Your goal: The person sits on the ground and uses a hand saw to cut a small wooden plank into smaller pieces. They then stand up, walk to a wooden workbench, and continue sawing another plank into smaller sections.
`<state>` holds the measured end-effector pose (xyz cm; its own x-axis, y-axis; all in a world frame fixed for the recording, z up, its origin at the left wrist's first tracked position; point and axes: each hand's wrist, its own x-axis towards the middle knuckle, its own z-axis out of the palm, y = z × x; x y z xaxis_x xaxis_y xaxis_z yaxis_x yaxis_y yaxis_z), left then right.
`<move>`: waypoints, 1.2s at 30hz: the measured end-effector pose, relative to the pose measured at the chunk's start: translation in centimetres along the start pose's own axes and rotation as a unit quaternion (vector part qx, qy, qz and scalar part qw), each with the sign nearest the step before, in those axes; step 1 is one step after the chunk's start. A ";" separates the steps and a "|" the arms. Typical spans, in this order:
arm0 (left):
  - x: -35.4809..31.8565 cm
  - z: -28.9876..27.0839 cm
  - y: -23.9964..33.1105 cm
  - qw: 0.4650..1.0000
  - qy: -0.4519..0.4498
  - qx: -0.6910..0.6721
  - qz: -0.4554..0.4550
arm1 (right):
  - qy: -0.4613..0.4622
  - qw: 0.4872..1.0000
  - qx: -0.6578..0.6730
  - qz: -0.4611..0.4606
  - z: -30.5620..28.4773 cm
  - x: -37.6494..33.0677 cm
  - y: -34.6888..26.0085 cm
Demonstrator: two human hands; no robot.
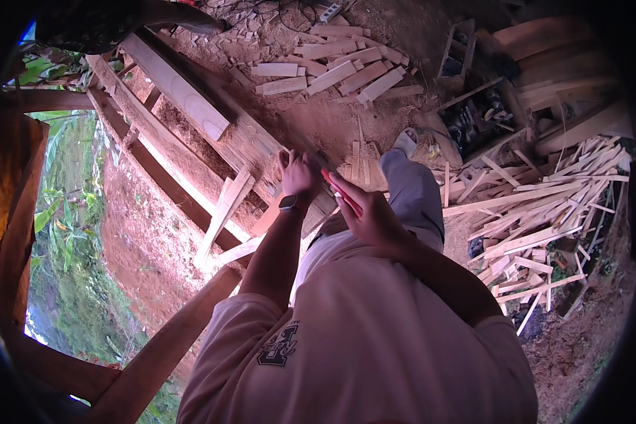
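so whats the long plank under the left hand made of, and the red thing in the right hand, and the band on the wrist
Long plank: pale, unfinished sawn wood, matte and dusty with sawdust. Red thing in the right hand: a slim stick with a smooth red coating, possibly a painted pencil; too small to be sure. Wrist band below the left hand: dark, smooth, likely rubber or plastic.

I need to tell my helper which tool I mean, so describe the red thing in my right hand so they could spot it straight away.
Start at the long wooden workbench dusted with sawdust, and follow it to where both hands meet. The right hand grips a slim red pencil beside the left hand, which wears a wristwatch. It is the only red, thin stick among pale wood offcuts.
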<state>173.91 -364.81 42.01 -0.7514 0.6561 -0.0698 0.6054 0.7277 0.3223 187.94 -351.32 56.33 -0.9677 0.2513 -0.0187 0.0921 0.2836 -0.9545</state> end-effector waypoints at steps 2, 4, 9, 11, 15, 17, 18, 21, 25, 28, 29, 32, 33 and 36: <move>0.3 -0.3 -0.1 1.000 -0.008 -0.001 -0.004 | -0.009 0.999 0.005 0.031 -0.1 -0.4 -0.3; 0.5 -0.7 0.0 1.000 -0.015 -0.008 -0.012 | -0.013 0.998 0.010 0.055 -0.9 -2.1 -1.5; 0.2 -0.5 -0.1 0.999 -0.004 -0.015 -0.043 | -0.052 0.990 0.001 0.131 -5.3 -4.1 -6.6; 0.4 -0.3 0.0 0.999 -0.011 -0.013 -0.033 | -0.022 0.996 0.005 0.089 -3.4 -2.6 -5.2; 0.5 -0.8 0.3 1.000 -0.016 -0.006 -0.003 | -0.050 0.994 -0.059 0.076 0.8 1.9 0.6; 0.7 -2.1 1.1 0.999 -0.043 -0.015 -0.017 | -0.023 0.999 -0.030 0.036 0.4 1.4 0.5; 0.8 -2.5 1.3 0.998 -0.057 -0.018 -0.023 | -0.008 1.000 -0.013 0.017 0.0 0.8 0.4; 0.4 0.1 0.0 0.998 -0.029 -0.024 -0.052 | -0.020 0.999 -0.028 0.036 -3.2 -3.8 -4.1; 0.2 -0.7 0.1 0.998 -0.027 -0.025 -0.041 | -0.049 0.997 -0.045 0.049 -4.1 -3.4 -6.6; 0.7 -2.2 1.2 0.998 -0.050 -0.015 -0.028 | -0.027 0.999 -0.034 0.030 -0.7 1.1 -1.1; 0.8 -2.1 1.5 0.999 -0.042 -0.015 -0.027 | -0.019 0.999 -0.037 0.025 0.3 2.3 0.9; 0.7 -0.5 0.4 0.998 -0.044 -0.004 -0.035 | -0.022 0.999 -0.038 0.007 -0.5 1.3 0.2; 0.6 -0.8 0.6 0.999 -0.041 -0.010 -0.034 | -0.028 0.999 -0.039 0.003 -1.5 -0.3 -1.2; 0.6 -1.6 0.7 0.999 -0.017 -0.022 -0.045 | -0.033 0.999 -0.029 0.025 -4.7 -4.5 -5.7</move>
<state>173.50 -364.24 43.75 -0.7920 0.5960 -0.1323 0.5237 0.7747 0.3543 192.89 -349.68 63.27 -0.9746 0.2062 -0.0870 0.1522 0.3257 -0.9331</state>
